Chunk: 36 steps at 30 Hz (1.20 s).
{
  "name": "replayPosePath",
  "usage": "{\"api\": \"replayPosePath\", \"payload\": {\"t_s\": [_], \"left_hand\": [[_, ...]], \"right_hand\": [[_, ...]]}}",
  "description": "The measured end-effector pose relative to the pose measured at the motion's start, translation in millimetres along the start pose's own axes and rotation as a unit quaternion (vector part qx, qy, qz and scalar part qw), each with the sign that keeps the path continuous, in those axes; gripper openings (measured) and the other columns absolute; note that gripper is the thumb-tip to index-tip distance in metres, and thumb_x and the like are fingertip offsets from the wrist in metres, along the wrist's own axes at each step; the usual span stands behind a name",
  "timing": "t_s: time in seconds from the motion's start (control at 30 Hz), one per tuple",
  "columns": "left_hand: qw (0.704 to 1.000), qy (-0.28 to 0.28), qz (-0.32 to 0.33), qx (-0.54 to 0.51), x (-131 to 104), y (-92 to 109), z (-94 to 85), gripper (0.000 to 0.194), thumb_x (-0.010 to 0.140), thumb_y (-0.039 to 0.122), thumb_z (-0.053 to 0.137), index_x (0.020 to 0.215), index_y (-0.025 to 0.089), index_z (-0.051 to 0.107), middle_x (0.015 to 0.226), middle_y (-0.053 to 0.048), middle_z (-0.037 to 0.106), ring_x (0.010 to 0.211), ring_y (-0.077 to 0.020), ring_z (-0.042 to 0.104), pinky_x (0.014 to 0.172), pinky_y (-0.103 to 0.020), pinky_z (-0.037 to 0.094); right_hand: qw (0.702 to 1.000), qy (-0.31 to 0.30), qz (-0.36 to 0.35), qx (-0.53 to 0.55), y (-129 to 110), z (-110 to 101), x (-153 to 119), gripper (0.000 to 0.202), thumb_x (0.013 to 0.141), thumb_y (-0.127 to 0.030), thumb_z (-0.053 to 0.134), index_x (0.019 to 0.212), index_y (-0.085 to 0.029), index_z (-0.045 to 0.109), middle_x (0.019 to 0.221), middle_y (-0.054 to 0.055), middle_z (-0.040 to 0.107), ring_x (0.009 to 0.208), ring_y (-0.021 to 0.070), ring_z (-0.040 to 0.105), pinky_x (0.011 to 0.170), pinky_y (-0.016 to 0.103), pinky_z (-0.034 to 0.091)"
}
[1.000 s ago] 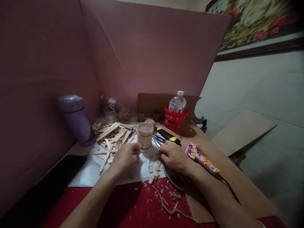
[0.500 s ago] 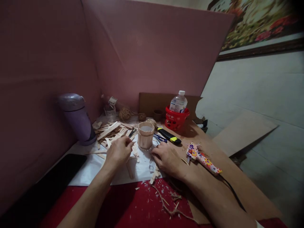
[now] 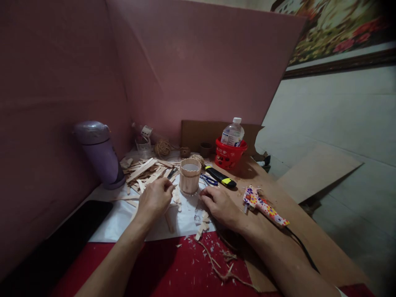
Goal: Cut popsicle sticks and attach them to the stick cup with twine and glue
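A small round cup [image 3: 189, 176] covered in upright wooden sticks with a scalloped rim stands on the white sheet [image 3: 130, 225]. To its left is my left hand [image 3: 156, 197], thumb and forefinger pinched together; whatever may be between them is too small to make out. My right hand [image 3: 220, 205] rests low to the cup's right, fingers curled and closed, their tips near the sheet. I cannot make out anything in them. Cut stick pieces [image 3: 202, 227] lie in front of the right hand. Behind that hand are blue-handled scissors [image 3: 209, 179] and a black-and-yellow utility knife [image 3: 220, 176].
Wooden craft sticks [image 3: 145, 170] are heaped at the left, near a purple flask [image 3: 103, 156] and a black phone [image 3: 93, 214]. A red bucket [image 3: 230, 154] holds a plastic bottle [image 3: 232, 134]. A flower-patterned glue gun [image 3: 264, 206] with a cord lies right. Twine [image 3: 162, 148] sits behind.
My right hand has shifted slightly to the right, away from the cup. My left hand and the cup have stayed in place.
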<state>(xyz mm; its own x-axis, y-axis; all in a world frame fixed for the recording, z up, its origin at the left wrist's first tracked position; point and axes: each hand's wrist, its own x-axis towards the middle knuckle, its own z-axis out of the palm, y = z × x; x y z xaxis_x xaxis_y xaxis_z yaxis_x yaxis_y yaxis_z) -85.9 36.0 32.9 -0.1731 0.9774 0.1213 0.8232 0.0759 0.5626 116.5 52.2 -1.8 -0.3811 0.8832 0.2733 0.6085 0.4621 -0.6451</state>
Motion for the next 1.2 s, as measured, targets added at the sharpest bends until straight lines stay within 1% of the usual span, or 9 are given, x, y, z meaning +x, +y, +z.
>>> {"api": "replayPosePath", "payload": {"t_s": [0.13, 0.27, 0.33, 0.43, 0.57, 0.67, 0.97, 1.1, 1.2], "left_hand": [[0.999, -0.002, 0.020, -0.051, 1, -1, 3.9, 0.017, 0.079, 0.030, 0.053, 0.067, 0.019, 0.061, 0.064, -0.006, 0.065, 0.059, -0.0184, 0.056, 0.056, -0.028, 0.033], [0.990, -0.046, 0.036, -0.125, -2, 4, 8.6, 0.017, 0.078, 0.029, 0.054, 0.065, 0.018, 0.058, 0.061, -0.004, 0.064, 0.055, -0.0161, 0.057, 0.053, -0.026, 0.038], [0.972, -0.102, 0.029, -0.211, -7, 10, 10.3, 0.018, 0.077, 0.031, 0.054, 0.065, 0.018, 0.056, 0.059, -0.003, 0.063, 0.050, -0.0142, 0.055, 0.049, -0.025, 0.039], [0.919, -0.185, 0.008, -0.347, -16, 18, 11.7, 0.021, 0.073, 0.035, 0.059, 0.064, 0.016, 0.055, 0.056, -0.001, 0.060, 0.043, -0.0113, 0.050, 0.042, -0.023, 0.038], [0.870, -0.245, -0.005, -0.428, -22, 20, 13.4, 0.024, 0.069, 0.037, 0.066, 0.067, 0.014, 0.058, 0.061, -0.002, 0.064, 0.048, -0.0098, 0.053, 0.044, -0.020, 0.037], [0.853, -0.259, -0.015, -0.453, -22, 18, 15.5, 0.024, 0.068, 0.035, 0.068, 0.069, 0.013, 0.059, 0.064, -0.003, 0.066, 0.050, -0.0094, 0.055, 0.044, -0.019, 0.035], [0.826, -0.255, -0.060, -0.499, -22, 18, 21.5, 0.020, 0.066, 0.030, 0.070, 0.068, 0.015, 0.057, 0.063, -0.003, 0.066, 0.049, -0.0103, 0.055, 0.041, -0.019, 0.035], [0.829, -0.248, -0.067, -0.496, -24, 23, 21.3, 0.021, 0.062, 0.028, 0.072, 0.065, 0.014, 0.056, 0.059, -0.002, 0.065, 0.046, -0.0088, 0.051, 0.042, -0.019, 0.035], [0.834, -0.245, -0.068, -0.489, -25, 24, 22.3, 0.023, 0.059, 0.029, 0.073, 0.063, 0.014, 0.057, 0.055, -0.001, 0.063, 0.042, -0.0074, 0.048, 0.041, -0.019, 0.033]], "right_hand": [[0.989, -0.024, 0.067, 0.133, 2, -3, 4, 0.014, 0.080, -0.020, 0.048, 0.069, -0.016, 0.055, 0.068, 0.004, 0.066, 0.057, 0.0133, 0.056, 0.053, 0.024, 0.042], [0.965, -0.036, 0.112, 0.235, 5, -7, 4, 0.014, 0.078, -0.028, 0.053, 0.075, -0.015, 0.057, 0.072, 0.006, 0.069, 0.050, 0.0109, 0.056, 0.048, 0.024, 0.044], [0.942, -0.035, 0.131, 0.307, 4, -9, 2, 0.016, 0.073, -0.030, 0.061, 0.076, -0.015, 0.059, 0.071, 0.004, 0.069, 0.051, 0.0104, 0.056, 0.050, 0.023, 0.044], [0.910, -0.038, 0.142, 0.387, -3, -12, -1, 0.017, 0.067, -0.029, 0.069, 0.074, -0.014, 0.063, 0.068, 0.002, 0.067, 0.057, 0.0099, 0.056, 0.054, 0.022, 0.043], [0.912, -0.039, 0.128, 0.387, -12, -14, -4, 0.017, 0.068, -0.030, 0.068, 0.072, -0.014, 0.063, 0.069, 0.002, 0.066, 0.058, 0.0112, 0.055, 0.053, 0.023, 0.042], [0.918, -0.028, 0.110, 0.381, -14, -15, -4, 0.016, 0.069, -0.029, 0.068, 0.074, -0.015, 0.065, 0.068, 0.001, 0.065, 0.062, 0.0119, 0.056, 0.057, 0.024, 0.042], [0.920, -0.007, 0.106, 0.378, -13, -12, -5, 0.012, 0.067, -0.024, 0.066, 0.074, -0.015, 0.066, 0.067, 0.001, 0.065, 0.062, 0.0127, 0.057, 0.059, 0.025, 0.043], [0.940, 0.030, 0.084, 0.330, -12, -12, -4, 0.009, 0.069, -0.022, 0.063, 0.074, -0.016, 0.067, 0.070, 0.001, 0.065, 0.066, 0.0138, 0.057, 0.061, 0.025, 0.044], [0.954, 0.034, 0.071, 0.291, -11, -14, -3, 0.011, 0.071, -0.021, 0.060, 0.076, -0.016, 0.068, 0.071, 0.001, 0.065, 0.066, 0.0138, 0.057, 0.060, 0.025, 0.044]]}}
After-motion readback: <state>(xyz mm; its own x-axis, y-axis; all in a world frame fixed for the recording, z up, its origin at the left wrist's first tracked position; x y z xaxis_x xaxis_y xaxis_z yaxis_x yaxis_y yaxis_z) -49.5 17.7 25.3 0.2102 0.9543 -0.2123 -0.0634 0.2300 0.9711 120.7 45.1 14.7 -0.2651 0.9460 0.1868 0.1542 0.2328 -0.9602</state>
